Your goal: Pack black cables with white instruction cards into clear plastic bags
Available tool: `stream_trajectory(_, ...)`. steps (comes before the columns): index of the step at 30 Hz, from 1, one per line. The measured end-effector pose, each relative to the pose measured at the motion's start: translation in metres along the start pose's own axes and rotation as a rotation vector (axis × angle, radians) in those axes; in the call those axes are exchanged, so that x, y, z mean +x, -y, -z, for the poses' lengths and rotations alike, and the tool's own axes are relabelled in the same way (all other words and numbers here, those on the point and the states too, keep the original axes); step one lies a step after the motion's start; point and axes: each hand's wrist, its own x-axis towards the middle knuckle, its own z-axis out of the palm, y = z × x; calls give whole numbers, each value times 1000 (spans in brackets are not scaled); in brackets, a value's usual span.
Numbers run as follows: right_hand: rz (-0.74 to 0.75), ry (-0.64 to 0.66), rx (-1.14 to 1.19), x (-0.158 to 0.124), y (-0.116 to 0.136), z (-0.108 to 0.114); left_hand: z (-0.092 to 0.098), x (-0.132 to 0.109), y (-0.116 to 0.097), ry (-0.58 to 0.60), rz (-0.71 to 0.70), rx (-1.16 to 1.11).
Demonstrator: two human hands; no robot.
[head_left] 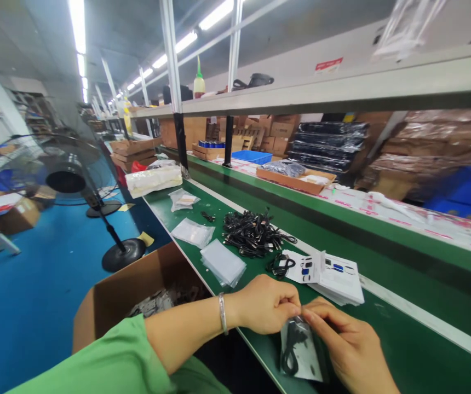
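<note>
Left hand [265,304], right hand [348,345], pinching top of clear bag [301,350], black cable [291,353] inside

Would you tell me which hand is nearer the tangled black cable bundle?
Left hand, just below the tangled black cable bundle; the right hand lies farther off, to its lower right.

In my remote head view: left hand [264,303] and right hand [352,345] pinch the top edge of a clear plastic bag [305,350] holding a coiled black cable [291,350]. From the hands: 11 o'clock, heap of black cables [252,234]; 12 o'clock, printed cards [338,279]; 9 o'clock, open cardboard box [137,290].
</note>
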Motion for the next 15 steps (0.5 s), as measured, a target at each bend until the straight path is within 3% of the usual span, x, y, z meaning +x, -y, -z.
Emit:
stream_trajectory(4,-62,32,-16,-1,3,-1,-1,-4,2,-19,-7,-53)
stream_trajectory(7,-48,160,-41,2,0,-2,15,-16,2,38,18,-70)
stream_trajectory(9,-73,189,-50,5,-5,0,39,-29,0,95,42,-42)
stream_trajectory(13,-193,82,-104,9,-13,5,111,-61,-1,140,118,187)
stream_trajectory(15,-241,41,-147,10,-15,5,142,-73,3,132,228,349)
